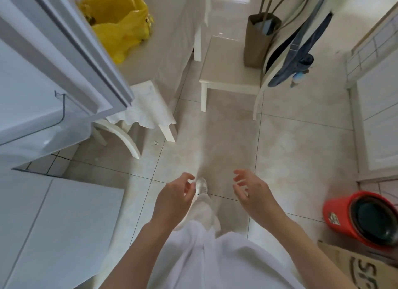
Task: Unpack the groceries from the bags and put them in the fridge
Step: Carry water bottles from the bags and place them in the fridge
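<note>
both hands empty, left hand [174,199] and right hand [251,190] loosely curled; fridge door [71,49] open upper left; yellow bag [120,23] seemingly left to unpack

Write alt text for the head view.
Both hands, left hand and right hand, hang empty and loosely curled over a tiled floor. A yellow plastic bag sits on the table ahead, beside the open fridge door.

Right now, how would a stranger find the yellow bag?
Look at the white-clothed table behind the open fridge door, top left. The yellow bag lies crumpled there, the only bright yellow thing; the other bag is brown, on a chair.
</note>
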### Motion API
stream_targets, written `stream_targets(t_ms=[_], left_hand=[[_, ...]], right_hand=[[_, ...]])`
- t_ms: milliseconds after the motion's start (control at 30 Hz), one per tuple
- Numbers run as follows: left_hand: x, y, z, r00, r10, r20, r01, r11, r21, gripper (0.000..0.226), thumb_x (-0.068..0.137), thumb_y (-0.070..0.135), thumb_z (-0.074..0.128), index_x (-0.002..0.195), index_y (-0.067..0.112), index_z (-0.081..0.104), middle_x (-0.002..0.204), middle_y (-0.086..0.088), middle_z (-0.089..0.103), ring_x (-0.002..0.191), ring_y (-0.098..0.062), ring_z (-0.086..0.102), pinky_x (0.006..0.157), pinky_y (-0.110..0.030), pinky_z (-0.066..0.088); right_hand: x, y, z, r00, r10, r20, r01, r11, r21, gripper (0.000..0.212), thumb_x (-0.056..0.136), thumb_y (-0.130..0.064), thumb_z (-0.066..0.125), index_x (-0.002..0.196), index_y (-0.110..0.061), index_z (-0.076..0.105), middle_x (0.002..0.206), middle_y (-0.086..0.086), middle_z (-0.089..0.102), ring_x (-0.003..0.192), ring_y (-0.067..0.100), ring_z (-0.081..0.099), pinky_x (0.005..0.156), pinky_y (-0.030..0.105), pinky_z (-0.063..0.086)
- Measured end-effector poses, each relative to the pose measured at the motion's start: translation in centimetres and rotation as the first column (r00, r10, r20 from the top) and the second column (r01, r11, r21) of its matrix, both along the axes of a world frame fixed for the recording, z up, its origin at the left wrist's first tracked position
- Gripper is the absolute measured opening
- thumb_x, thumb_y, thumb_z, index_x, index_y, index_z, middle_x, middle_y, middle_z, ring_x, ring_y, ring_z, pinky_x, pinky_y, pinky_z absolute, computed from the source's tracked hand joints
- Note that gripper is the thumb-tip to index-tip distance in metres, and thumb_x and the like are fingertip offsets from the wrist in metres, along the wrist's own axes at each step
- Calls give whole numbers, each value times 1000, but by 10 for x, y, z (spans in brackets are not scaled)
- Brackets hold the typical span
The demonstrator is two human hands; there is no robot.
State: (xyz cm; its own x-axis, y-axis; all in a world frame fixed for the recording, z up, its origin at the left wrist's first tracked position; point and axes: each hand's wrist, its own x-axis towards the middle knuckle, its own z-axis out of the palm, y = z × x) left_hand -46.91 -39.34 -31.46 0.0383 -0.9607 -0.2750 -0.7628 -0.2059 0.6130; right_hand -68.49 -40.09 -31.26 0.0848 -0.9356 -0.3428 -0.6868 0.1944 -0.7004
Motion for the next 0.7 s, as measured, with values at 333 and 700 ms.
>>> stream_targets(t_ms=[333, 700], left_hand=[[9, -163, -3, 988, -148, -32, 151, 977, 153, 21, 95, 28, 53, 114, 25, 59, 88, 13, 66, 82, -7, 64, 79, -31, 53], [32, -304, 3, 999, -4, -42, 8, 995, 97, 17, 94, 25, 54, 107, 21, 65, 85, 10, 68, 80, -10, 65, 78, -33, 52]], right_hand=[[24, -165, 6, 952, 282, -122, -287, 957, -29, 31, 98, -26, 47, 128, -19, 50, 115, -6, 59, 102, 9, 56, 85, 16, 40], [48, -330, 4, 884, 449, -130, -460, 885, -77, 28, 98, -28, 47, 124, -21, 51, 109, -7, 61, 97, 13, 60, 83, 23, 47]])
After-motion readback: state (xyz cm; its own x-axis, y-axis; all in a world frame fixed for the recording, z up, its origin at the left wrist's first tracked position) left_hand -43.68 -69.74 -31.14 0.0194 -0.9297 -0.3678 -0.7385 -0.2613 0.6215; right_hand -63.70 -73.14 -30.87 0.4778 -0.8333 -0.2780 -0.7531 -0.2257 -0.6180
